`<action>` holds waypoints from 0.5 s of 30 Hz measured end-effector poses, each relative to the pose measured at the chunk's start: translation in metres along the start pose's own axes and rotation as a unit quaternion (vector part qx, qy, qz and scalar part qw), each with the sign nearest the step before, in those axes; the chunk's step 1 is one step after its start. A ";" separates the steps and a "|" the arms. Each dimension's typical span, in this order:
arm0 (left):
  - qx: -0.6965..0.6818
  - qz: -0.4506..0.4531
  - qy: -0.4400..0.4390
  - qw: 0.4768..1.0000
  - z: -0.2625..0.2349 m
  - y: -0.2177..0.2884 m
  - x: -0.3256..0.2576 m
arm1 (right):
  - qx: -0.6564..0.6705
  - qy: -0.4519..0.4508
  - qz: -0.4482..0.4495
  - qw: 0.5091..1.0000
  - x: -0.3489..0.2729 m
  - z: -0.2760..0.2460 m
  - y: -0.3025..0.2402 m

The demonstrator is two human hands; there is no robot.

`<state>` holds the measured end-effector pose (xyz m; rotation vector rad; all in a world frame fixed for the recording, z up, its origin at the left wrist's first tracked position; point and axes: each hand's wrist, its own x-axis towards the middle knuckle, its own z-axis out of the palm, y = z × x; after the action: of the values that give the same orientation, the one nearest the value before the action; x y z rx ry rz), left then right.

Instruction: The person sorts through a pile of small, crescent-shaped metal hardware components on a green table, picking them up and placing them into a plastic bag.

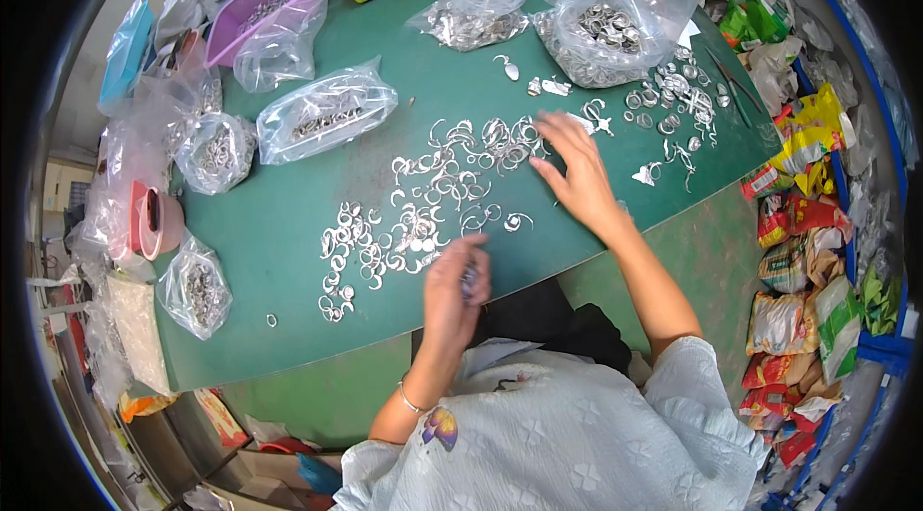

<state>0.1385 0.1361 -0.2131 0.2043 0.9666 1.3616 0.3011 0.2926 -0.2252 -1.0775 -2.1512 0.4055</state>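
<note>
Head view: I see the left hand (455, 285) at the counter's (279, 232) near edge, grip curled shut on a few small silver rings (469, 278); exact count unreadable. Right hand (575, 170) lies flat, fingers spread apart and holding nothing, on the loose silver ring pile (433, 194) mid-counter, at 1 o'clock from the left hand. Clear bags of rings (325, 112) at 10 o'clock of the pile, a bigger bag (606, 35) at 1. Snack packets (793, 251) off the counter at 3 o'clock.
</note>
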 end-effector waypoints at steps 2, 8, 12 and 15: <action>-0.032 -0.123 -0.033 0.991 0.008 -0.008 -0.005 | -0.091 -0.036 -0.022 0.995 0.002 0.010 0.003; -0.051 -0.259 -0.109 0.958 0.006 -0.020 -0.010 | 0.071 -0.151 -0.074 0.983 -0.023 0.000 -0.006; -0.074 -0.259 -0.135 0.953 0.002 -0.019 -0.010 | 0.190 -0.099 -0.064 0.975 -0.029 -0.009 -0.011; -0.091 -0.253 -0.154 0.951 -0.003 -0.021 -0.009 | 0.138 -0.024 0.055 0.989 -0.016 -0.014 -0.007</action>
<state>0.1527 0.1214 -0.2240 0.0208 0.5730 0.9030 0.3137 0.2756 -0.2179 -1.0367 -2.0088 0.7639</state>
